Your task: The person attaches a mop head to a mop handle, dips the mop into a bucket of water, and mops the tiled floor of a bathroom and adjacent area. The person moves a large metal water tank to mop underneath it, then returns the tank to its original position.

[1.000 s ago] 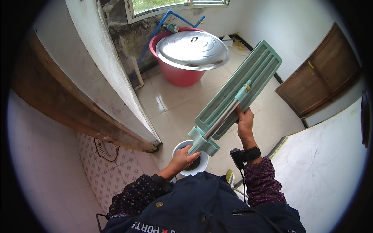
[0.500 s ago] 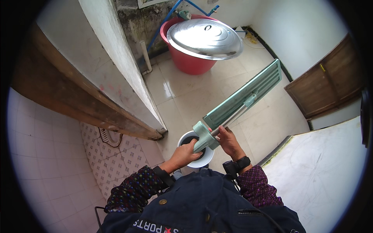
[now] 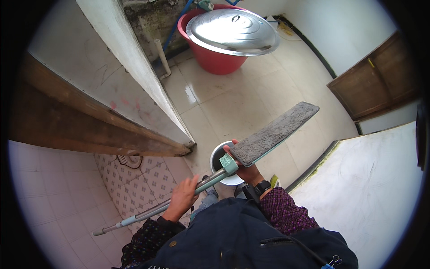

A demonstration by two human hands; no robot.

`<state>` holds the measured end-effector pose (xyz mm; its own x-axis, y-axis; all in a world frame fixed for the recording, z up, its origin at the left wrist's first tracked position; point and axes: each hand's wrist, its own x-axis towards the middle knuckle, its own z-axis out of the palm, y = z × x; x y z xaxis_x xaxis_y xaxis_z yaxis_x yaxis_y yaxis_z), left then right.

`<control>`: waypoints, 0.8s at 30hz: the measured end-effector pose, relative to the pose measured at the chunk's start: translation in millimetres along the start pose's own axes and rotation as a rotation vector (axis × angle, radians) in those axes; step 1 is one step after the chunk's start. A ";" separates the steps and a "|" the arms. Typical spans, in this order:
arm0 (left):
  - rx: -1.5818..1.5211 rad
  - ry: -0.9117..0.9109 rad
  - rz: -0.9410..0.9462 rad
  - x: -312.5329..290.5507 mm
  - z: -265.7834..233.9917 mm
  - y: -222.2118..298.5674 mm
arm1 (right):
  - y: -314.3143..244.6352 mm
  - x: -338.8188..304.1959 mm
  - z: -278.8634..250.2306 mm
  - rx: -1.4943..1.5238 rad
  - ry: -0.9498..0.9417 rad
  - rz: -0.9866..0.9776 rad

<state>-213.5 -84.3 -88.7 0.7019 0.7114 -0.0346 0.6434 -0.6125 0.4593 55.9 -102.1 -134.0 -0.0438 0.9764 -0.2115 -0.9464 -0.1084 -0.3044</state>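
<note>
A flat mop with a fuzzy grey pad (image 3: 277, 132) and a pale green frame lies across both my hands, pad upward. Its metal-and-green pole (image 3: 143, 215) slants down to the left. My left hand (image 3: 182, 197) is around the pole partway along, fingers pointing upward. My right hand (image 3: 251, 174) holds the mop beside the green collar (image 3: 229, 164), where pad and pole meet; part of the hand is hidden behind the pad, and its fingertips show past the pad's near end. Below stands a white bucket (image 3: 212, 162) with a dark inside, partly covered by the mop.
A red tub (image 3: 219, 62) with a shiny metal lid (image 3: 233, 33) stands at the back. A wall end with a wooden frame (image 3: 112, 130) juts in on the left, beside a tiled squat toilet area (image 3: 130, 160). A white surface (image 3: 358, 179) and a brown wooden door (image 3: 376, 85) are on the right.
The mop has turned over, so its grey pad now faces up instead of the green frame. My left hand has moved from the green collar down-left onto the pole, which now extends left.
</note>
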 end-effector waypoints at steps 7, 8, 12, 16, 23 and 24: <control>-0.119 -0.294 -0.360 -77.6 -8.7 -51.4 | 0.0 -15.1 -11.3 0.051 -0.070 -0.034; -0.127 -0.296 -0.351 -81.0 -8.1 -51.2 | 1.8 -16.8 -11.9 0.100 -0.101 0.002; -0.221 -0.325 -0.375 -82.7 -11.0 -39.5 | 6.6 -17.2 -7.8 -0.070 -0.087 -0.036; -0.201 -0.322 -0.404 -89.8 -12.9 -22.2 | 9.5 -10.3 -4.2 0.007 -0.085 0.014; -0.012 -0.205 -0.545 -165.4 -51.4 -17.4 | 59.6 -19.8 -62.9 -0.011 0.173 0.416; 0.038 -0.225 -0.581 -180.7 -66.3 -19.2 | 69.2 -26.0 -77.3 0.017 0.318 0.523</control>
<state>-373.0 -178.2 -32.4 0.2780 0.8448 -0.4573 0.9471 -0.1615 0.2775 16.3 -149.4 -221.4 -0.4086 0.6911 -0.5962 -0.8305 -0.5524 -0.0711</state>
